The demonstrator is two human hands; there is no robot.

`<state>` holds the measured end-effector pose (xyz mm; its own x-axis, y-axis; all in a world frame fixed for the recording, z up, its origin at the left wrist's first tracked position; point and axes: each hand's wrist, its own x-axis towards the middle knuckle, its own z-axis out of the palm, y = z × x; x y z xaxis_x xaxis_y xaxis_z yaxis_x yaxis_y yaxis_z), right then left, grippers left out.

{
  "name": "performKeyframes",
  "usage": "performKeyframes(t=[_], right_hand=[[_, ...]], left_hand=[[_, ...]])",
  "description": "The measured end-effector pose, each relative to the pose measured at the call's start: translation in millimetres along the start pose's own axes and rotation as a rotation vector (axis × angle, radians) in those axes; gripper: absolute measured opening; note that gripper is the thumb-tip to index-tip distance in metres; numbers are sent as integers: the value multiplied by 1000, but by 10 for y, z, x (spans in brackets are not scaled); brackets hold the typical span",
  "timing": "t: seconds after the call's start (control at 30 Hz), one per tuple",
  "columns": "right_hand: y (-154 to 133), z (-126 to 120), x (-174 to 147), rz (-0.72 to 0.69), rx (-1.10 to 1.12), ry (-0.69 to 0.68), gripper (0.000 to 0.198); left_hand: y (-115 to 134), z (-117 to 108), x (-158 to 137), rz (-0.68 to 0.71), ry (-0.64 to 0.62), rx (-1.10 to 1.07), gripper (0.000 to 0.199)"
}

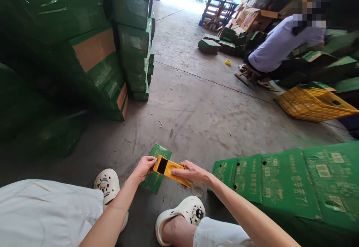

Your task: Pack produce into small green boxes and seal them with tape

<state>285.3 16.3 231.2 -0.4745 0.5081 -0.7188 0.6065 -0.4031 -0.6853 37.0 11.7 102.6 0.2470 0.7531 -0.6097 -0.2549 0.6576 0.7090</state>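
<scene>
My right hand (192, 173) is closed around a yellow-orange handheld tool (169, 167) with a black panel near its left end. Its exact kind is not clear. A clear, round, roll-like thing (198, 190) shows just below my right hand; whether it joins the tool I cannot tell. The fingers of my left hand (146, 166) pinch together at the tool's left end; any small thing between them is hidden. Beneath both hands lies a green printed carton (157, 151) on the floor, between my white clogs (186, 213), partly covered by the tool.
Green cartons (133, 49) stand stacked at the left. A row of green cartons (291, 183) fills the lower right. Farther off, a person (283, 45) sits low among more cartons, near a yellow crate (314, 103). A yellow tape roll (228, 62) lies on the concrete floor (190, 108).
</scene>
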Motion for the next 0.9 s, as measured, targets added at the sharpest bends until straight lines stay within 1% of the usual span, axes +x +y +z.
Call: performKeyframes(t=[0.1,0.2,0.27,0.33,0.43,0.53,0.67,0.9], right_hand=[[164,-63,-180,32,-80,29,64],[449,-152,-380,91,-131,54,66],[617,-173,-447,125,-154,88,68],[723,-145,-442,156,-135,109,70],[781,-63,-365,181,-19,77,73],[795,-20,-304,182,85,42,75],[811,-48,-278,161,110,22,74],[810,-149,-291,215,154,-44,76]], left_hand=[[116,-200,13,114,107,49,57],[215,-465,34,222,186,92,54],[199,-572,57,297,204,163,52],[126,-611,83,349,235,224,53],[0,-625,126,356,291,242,54],[-72,-656,176,354,312,260,54],[-136,-706,255,348,341,270,55],[-299,-711,344,324,367,277,64]])
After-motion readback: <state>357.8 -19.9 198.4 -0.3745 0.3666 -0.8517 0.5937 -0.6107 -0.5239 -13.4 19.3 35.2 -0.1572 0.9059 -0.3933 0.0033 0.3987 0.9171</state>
